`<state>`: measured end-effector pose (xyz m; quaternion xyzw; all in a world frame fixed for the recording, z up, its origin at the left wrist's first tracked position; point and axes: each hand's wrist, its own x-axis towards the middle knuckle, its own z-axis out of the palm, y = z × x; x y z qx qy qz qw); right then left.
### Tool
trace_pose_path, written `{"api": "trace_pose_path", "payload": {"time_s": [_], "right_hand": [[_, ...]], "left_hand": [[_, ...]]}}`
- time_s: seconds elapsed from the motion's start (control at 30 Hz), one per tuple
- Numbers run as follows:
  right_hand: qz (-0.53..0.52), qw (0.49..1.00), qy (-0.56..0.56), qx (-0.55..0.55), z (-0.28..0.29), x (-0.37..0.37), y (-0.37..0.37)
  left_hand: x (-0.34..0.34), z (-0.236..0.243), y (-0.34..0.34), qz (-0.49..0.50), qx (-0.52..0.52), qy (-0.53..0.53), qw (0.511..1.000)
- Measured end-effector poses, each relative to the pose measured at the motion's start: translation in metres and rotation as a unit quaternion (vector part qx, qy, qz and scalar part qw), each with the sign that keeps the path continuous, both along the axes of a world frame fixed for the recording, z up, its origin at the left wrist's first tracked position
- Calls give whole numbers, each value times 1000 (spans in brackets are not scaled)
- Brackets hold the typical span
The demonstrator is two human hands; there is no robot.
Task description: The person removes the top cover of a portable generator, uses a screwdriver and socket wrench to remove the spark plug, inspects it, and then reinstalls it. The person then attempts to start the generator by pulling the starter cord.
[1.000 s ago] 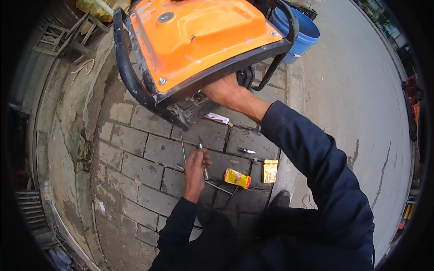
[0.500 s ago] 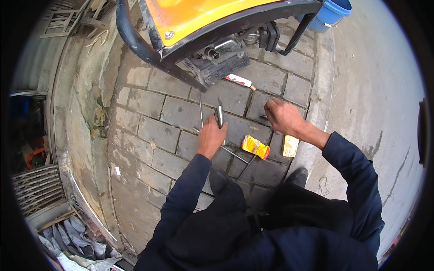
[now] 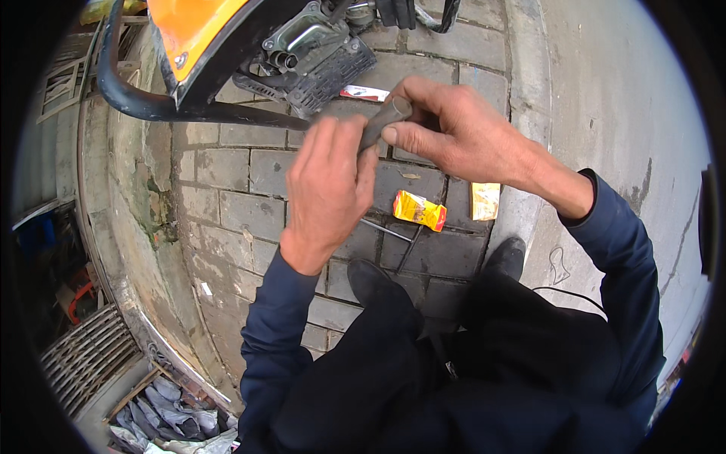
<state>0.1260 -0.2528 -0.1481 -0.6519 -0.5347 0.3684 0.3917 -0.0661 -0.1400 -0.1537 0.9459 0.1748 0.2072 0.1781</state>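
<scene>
My left hand point(image 3: 329, 185) is closed round a short grey metal tube socket point(image 3: 384, 121), held tilted above the paving. Its hollow end points up and to the right. My right hand point(image 3: 465, 136) is at that end, with thumb and forefinger closed against the tube. The small dark piece that the right hand held earlier does not show now. Below the hands lie a thin metal rod point(image 3: 387, 229) and a darker bar point(image 3: 409, 250), next to a crumpled yellow and red packet point(image 3: 419, 210).
Ahead on the left stands a machine with an orange cover point(image 3: 198, 30) and a black tube frame point(image 3: 144, 106). A red and white tube point(image 3: 364, 93) lies by its engine point(image 3: 321, 64). A yellow and white box point(image 3: 485, 201) is near the kerb point(image 3: 532, 98). A weathered wall point(image 3: 136, 204) runs along the left.
Both hands have risen from the paving and come together. The tube socket has been lifted, and the right hand has moved left onto its end. The view has shifted slightly.
</scene>
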Motion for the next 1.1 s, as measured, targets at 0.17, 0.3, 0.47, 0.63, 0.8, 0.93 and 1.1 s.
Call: {"api": "trace_pose_path", "payload": {"time_s": [0.17,0.3,0.47,0.63,0.8,0.93,1.1], "right_hand": [[-131,961,2,243,41,2,8],[-222,948,137,181,59,18,10],[-183,932,-3,313,19,34,42],[-227,910,-39,345,-6,30,70],[-252,886,-53,385,-10,27,85],[-259,902,-18,345,-14,26,83],[-269,904,14,333,-16,21,86]], "left_hand": [[46,36,22,-48,85,-142,985],[48,32,28,46,-19,-251,967],[25,0,31,172,-238,-170,941],[10,-14,40,177,-321,-178,913],[6,-14,41,178,-322,-170,914],[5,-13,40,181,-320,-167,915],[5,-13,39,180,-333,-169,910]]}}
